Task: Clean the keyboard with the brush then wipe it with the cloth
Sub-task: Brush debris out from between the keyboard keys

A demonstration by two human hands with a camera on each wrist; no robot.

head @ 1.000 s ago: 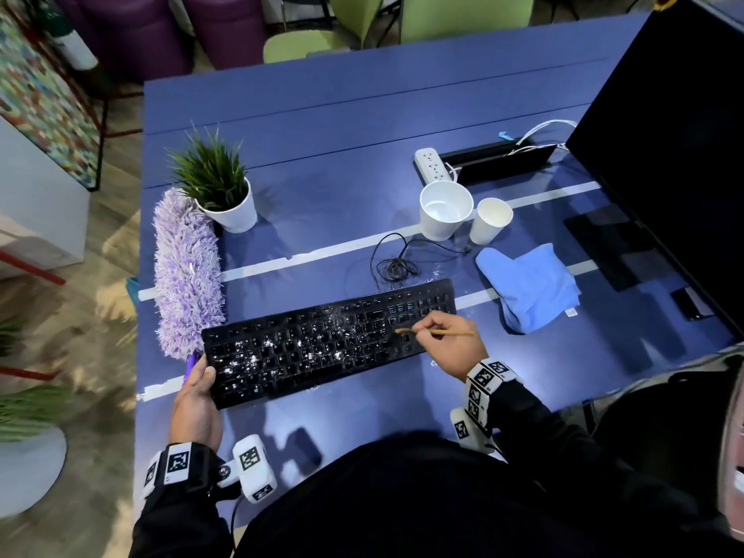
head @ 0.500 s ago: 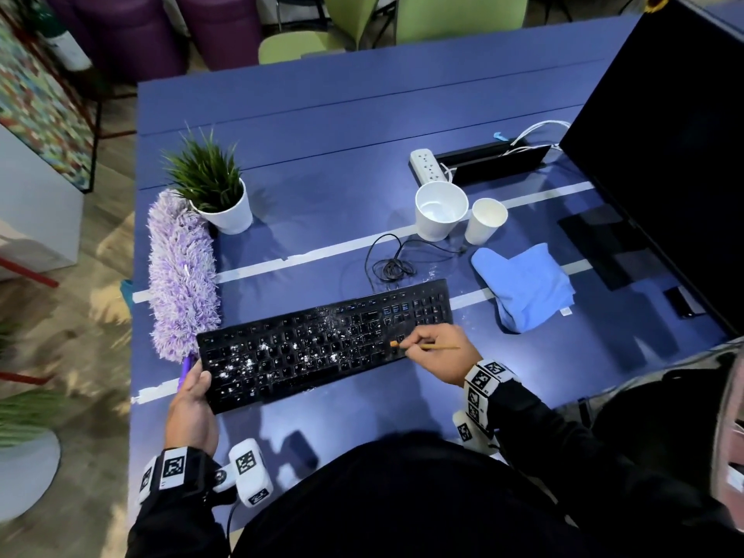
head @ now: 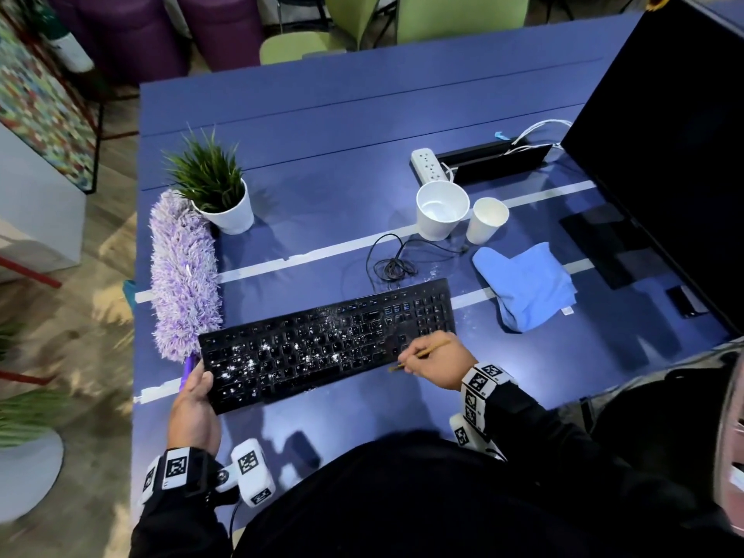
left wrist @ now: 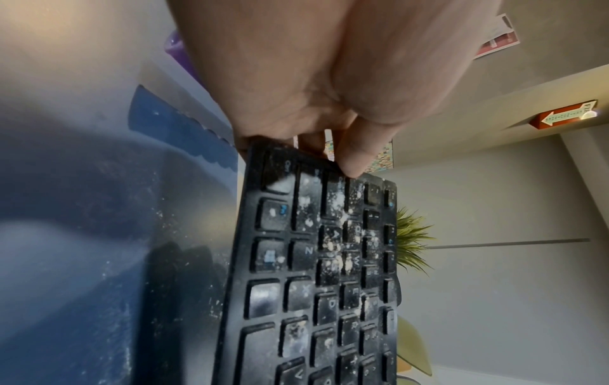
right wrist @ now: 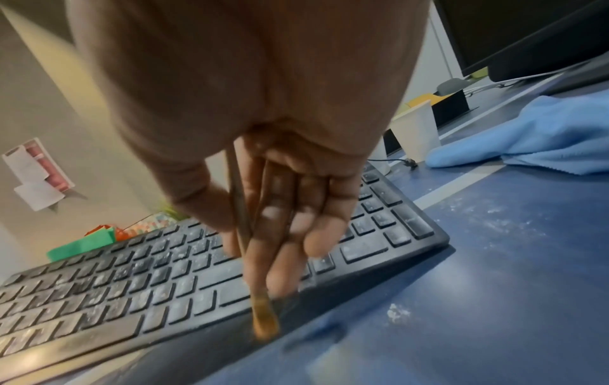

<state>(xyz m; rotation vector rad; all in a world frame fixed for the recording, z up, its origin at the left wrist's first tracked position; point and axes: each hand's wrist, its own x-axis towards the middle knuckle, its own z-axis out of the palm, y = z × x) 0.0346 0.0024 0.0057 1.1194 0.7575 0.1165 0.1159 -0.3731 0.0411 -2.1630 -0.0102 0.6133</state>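
A black keyboard [head: 328, 342] speckled with white dust lies slanted on the blue table [head: 322, 163]. My left hand [head: 197, 400] grips its left end, thumb on the top edge [left wrist: 351, 159] of the keyboard [left wrist: 316, 273]. My right hand [head: 437, 362] pinches a thin wooden brush [head: 420, 355] near the keyboard's front right edge. In the right wrist view the brush tip [right wrist: 263, 321] hangs just past the front edge of the keyboard [right wrist: 184, 271]. A light blue cloth [head: 527, 285] lies crumpled to the right of the keyboard; it is also seen as the cloth [right wrist: 540, 135].
A purple fluffy duster [head: 183, 271] lies left of the keyboard beside a potted plant [head: 215, 187]. Two white cups [head: 441, 209] and a coiled cable [head: 392, 267] sit behind it. A power strip [head: 428, 165] and a dark monitor [head: 664, 126] stand at the right.
My right hand has drawn the brush from the keys on the right part of the keyboard toward its front edge. The left hand keeps its hold on the left end.
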